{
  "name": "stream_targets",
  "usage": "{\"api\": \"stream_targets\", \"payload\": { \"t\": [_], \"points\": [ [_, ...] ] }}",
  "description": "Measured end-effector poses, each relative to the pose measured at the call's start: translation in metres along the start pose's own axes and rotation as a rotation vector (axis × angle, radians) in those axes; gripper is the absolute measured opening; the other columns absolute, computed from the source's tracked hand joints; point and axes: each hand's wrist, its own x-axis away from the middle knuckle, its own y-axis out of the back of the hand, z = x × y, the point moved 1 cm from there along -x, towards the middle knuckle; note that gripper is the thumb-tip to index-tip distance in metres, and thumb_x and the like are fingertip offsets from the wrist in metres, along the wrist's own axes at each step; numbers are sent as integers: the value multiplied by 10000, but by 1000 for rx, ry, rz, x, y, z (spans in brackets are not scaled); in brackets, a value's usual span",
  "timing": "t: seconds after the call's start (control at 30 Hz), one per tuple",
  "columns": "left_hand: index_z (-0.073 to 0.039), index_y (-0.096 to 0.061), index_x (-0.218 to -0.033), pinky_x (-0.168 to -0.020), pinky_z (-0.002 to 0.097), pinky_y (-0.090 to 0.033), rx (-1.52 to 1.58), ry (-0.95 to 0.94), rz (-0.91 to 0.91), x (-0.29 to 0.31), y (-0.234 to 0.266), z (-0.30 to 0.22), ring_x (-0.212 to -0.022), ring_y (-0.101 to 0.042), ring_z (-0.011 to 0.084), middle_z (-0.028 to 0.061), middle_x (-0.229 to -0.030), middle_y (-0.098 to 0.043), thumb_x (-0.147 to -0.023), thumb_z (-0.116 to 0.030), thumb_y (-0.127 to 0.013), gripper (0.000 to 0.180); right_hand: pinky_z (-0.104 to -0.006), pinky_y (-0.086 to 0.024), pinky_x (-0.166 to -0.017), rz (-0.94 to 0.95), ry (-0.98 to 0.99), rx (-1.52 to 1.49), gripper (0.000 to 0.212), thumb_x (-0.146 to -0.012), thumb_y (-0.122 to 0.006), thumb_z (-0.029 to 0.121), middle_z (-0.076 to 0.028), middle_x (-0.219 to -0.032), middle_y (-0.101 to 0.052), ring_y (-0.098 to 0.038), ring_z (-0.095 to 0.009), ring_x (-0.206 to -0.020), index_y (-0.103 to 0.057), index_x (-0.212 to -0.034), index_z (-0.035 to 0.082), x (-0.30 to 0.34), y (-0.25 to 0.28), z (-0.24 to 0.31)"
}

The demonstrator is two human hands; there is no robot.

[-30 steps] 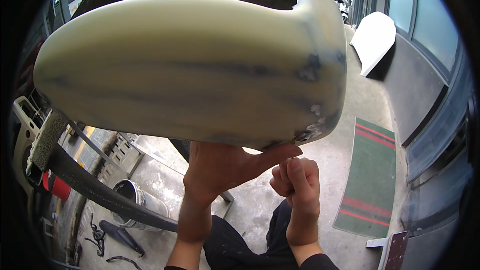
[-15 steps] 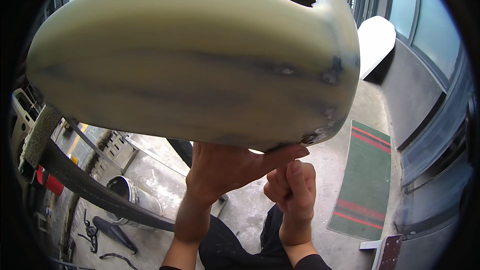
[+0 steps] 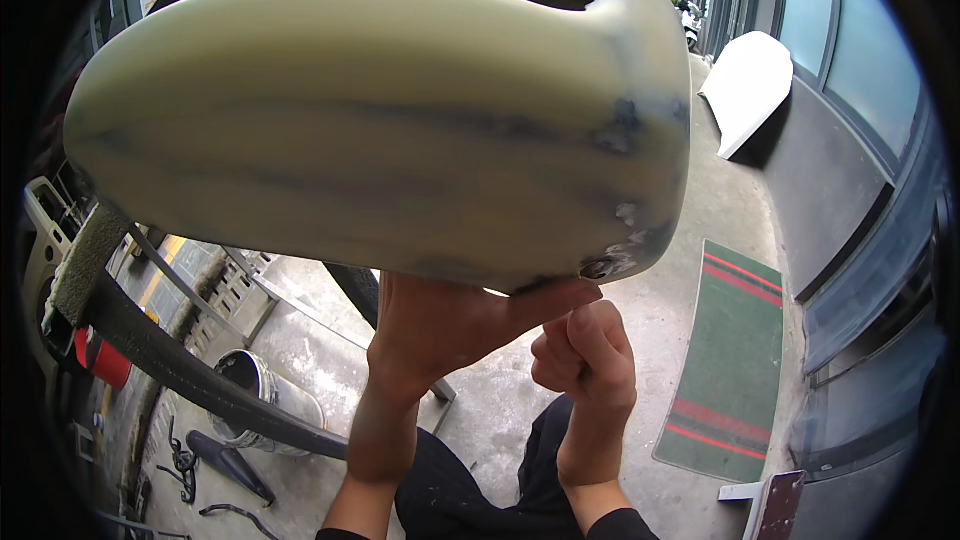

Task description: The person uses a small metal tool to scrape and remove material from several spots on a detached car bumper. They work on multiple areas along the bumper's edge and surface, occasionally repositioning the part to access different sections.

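A large, curved vehicle body panel (image 3: 350, 130), dull olive-yellow with dark sanded streaks, fills the upper middle. Its lower right corner has worn, chipped patches and a small hole. From below, my left hand (image 3: 440, 325) grips the panel's lower edge; the thumb stretches along it toward that corner, while the fingers are hidden behind the panel. Close under the left thumb's tip is my right hand (image 3: 590, 350), its fingers curled and thumb pressed on the index finger. Whatever that pinch holds, if anything, cannot be made out.
A padded stand arm (image 3: 190, 370) curves below the panel on the left. On the floor are a grimy bucket (image 3: 290, 395), a dark saddle-shaped part (image 3: 230, 468) and a green red-striped mat (image 3: 725, 360). A white panel (image 3: 745, 90) leans on the right wall; a small stool (image 3: 778, 505) stands lower right.
The panel's right end has shifted left and slightly up in view, its top edge lower. Both hands have moved slightly up with the lower edge, still close together.
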Motion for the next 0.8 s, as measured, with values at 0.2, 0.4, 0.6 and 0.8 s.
{"api": "stream_targets", "payload": {
  "t": [0.2, 0.4, 0.6, 0.8],
  "points": [
    [-101, -702, -937, -733, 347, -488, -14, 47, 29, 3, 2, -4, -793, -639, 227, 34, -883, -681, -658, -376, -814, 407, -285, -208, -401, -287, 459, 874, 421, -975, -449, 202, -13, -483, -379, -303, -95, -400, -418, -607, 1, 4, 0, -8],
    [-93, -700, -937, -743, 348, -486, 47, 52, 33, 2, 4, -2, -815, -638, 222, 34, -905, -680, -656, -353, -822, 402, -249, -162, -397, -24, 136, 190, 449, -998, -397, 205, 39, -490, -279, -225, -51, -423, -340, -575, 66, 3, -4, -6],
    [-81, -695, -936, -730, 345, -489, 81, -20, -47, 2, 1, 0, -803, -636, 217, 45, -893, -678, -638, -329, -838, 413, -234, -162, -402, 4, 103, 132, 397, -996, -390, 205, 51, -517, -256, -206, -42, -434, -355, -624, 71, 9, -2, -7],
    [-72, -696, -934, -716, 334, -492, 33, 5, -30, 1, 2, -3, -788, -639, 210, 46, -882, -680, -646, -312, -834, 400, -226, -207, -413, -30, 269, 173, 276, -964, -424, 166, 33, -512, -335, -256, -46, -427, -525, -843, -60, 14, -5, -7]
  ]
}}
